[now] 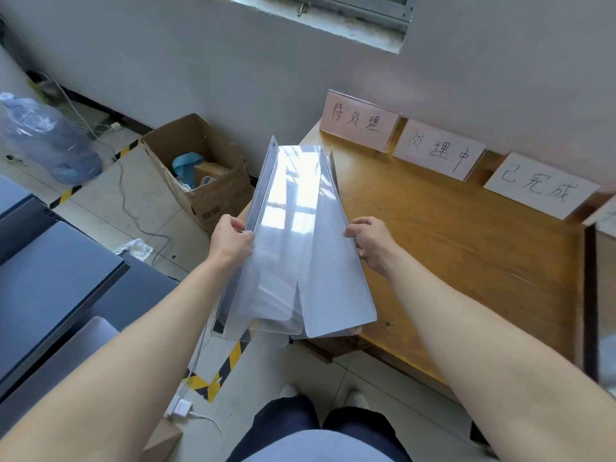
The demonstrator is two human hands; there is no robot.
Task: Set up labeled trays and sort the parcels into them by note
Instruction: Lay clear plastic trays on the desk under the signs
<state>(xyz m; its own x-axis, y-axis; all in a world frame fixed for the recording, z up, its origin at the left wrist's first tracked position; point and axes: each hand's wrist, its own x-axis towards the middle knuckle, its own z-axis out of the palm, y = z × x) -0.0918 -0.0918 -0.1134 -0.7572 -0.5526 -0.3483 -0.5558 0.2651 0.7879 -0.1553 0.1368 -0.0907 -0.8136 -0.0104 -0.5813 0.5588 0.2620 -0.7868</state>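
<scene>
I hold a stack of clear plastic trays (293, 235) in the air at the left edge of the wooden table (466, 248). My left hand (231, 240) grips the stack's left edge. My right hand (370, 241) grips its right edge. Three label stands with handwritten Chinese text lean at the back of the table by the wall: a pink one (358, 120) on the left, a white one (438, 150) in the middle and another white one (540, 186) on the right. No parcels are in sight.
An open cardboard box (200, 171) with blue items stands on the floor left of the table. A large water bottle (46, 138) lies further left. Dark grey cabinets (50, 278) fill the lower left. Cables and yellow-black tape run across the floor.
</scene>
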